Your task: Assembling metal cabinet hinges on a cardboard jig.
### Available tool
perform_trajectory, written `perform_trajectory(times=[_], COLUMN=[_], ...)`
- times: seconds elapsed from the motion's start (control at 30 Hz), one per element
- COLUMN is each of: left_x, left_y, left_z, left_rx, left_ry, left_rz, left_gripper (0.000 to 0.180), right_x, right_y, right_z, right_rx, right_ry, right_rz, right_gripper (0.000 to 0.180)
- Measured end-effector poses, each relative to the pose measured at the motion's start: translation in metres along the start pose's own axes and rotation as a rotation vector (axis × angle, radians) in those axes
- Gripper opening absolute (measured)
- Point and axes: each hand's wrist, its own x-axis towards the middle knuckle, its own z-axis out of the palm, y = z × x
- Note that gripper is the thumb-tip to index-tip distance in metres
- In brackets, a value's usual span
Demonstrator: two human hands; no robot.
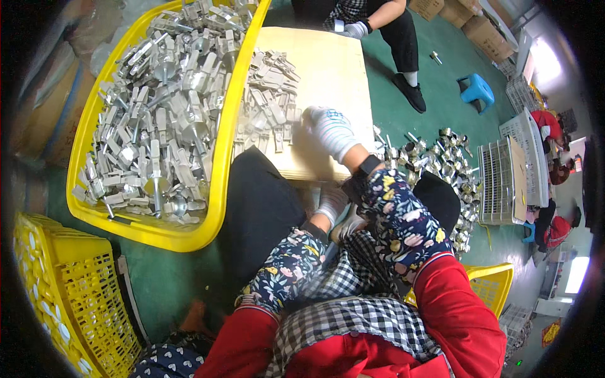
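My right hand [332, 129], in a striped white knit glove, is over the pale board [328, 69] beside the heap of flat grey plastic clips [268, 97]. Its fingers are smeared by motion, so whether they hold a clip does not show. Below the board's near edge, between my knees, is my gloved left hand [332, 205]. Its fingers are in shadow and partly hidden. A pale, shiny thing [350, 225] lies close beside it, too unclear to name. Grey clips with metal bolts and discs fill the large yellow tub [233, 132] at the left.
Shiny metal parts [441, 157] lie heaped on the green floor at the right. A co-worker's gloved hand [354, 29] rests at the board's far edge. Yellow crates [94, 290] stand lower left, a blue stool [476, 91] and white crates [498, 176] farther right.
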Motion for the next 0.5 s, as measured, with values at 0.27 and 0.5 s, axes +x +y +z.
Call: perform_trajectory(times=[0.27,0.5], left_x=[0.01,-0.024], left_y=[-0.01,0.017], left_z=[0.058,-0.094], left_rx=[-0.273,-0.596], left_ry=[0.339,-0.34], left_rz=[0.071,-0.249], left_gripper=[0.04,0.055], right_x=[0.055,0.05], right_y=[-0.017,0.017], right_z=[0.026,0.018], right_rx=[0.187,0.172], right_ry=[-0.071,0.042], right_rz=[0.424,0.533], right_gripper=[0.05,0.046])
